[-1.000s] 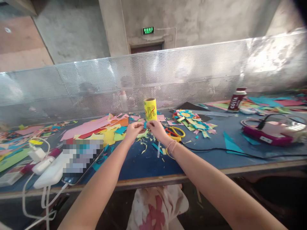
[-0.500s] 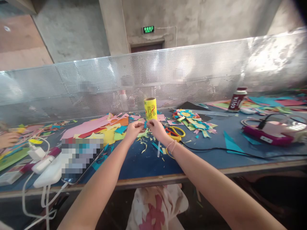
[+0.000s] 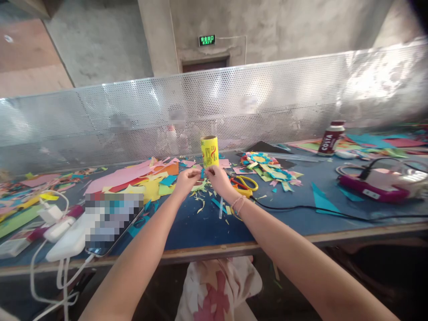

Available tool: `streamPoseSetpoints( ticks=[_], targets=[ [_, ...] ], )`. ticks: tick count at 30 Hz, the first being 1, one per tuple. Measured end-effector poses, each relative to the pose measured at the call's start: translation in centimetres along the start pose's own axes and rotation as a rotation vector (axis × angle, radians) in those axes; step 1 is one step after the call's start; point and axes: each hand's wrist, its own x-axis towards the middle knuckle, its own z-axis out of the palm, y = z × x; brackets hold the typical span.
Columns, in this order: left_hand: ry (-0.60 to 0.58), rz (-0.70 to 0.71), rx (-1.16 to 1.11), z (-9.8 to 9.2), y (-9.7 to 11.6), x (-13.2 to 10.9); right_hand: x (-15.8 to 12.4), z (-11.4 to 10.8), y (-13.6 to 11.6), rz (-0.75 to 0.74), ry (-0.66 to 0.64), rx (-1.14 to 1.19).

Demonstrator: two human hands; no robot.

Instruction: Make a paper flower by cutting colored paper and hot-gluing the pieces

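Note:
My left hand [image 3: 186,179] and my right hand [image 3: 219,179] meet over the blue table [image 3: 200,227], fingertips pinched together on a small blue paper scrap [image 3: 202,173]. Right behind the scrap stands a yellow roll [image 3: 209,151], upright. Yellow-handled scissors [image 3: 245,183] lie just right of my right hand. Paper snippets are scattered on the table under both hands. A bracelet sits on my right wrist.
Coloured paper sheets [image 3: 133,178] pile up at the left, a paper flower craft [image 3: 264,165] at the right. A phone [image 3: 110,218] and white chargers [image 3: 56,227] lie front left. A bottle [image 3: 330,138], a pink device [image 3: 368,187] and a black cable [image 3: 317,209] are right. Perforated metal screen [image 3: 267,102] behind.
My hands stay pinched on the scrap, almost unmoved. A person's hand that showed at the far left edge half a second ago is out of view now.

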Motion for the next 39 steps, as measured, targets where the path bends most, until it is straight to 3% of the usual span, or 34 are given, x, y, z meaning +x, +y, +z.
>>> streamPoseSetpoints(
  ticks=[10, 17, 39],
  targets=[
    [0.065, -0.106, -0.211, 0.5, 1.0, -0.5, -0.3, -0.2, -0.9, 0.052, 0.109, 0.11],
    [0.103, -0.138, -0.263, 0.6, 1.1, -0.5, -0.5, 0.5, -0.9, 0.131, -0.042, 0.315],
    [0.06, -0.18, -0.232, 0.9, 1.5, -0.7, -0.3, 0.4, -0.4, 0.178, -0.079, 0.418]
  ],
)
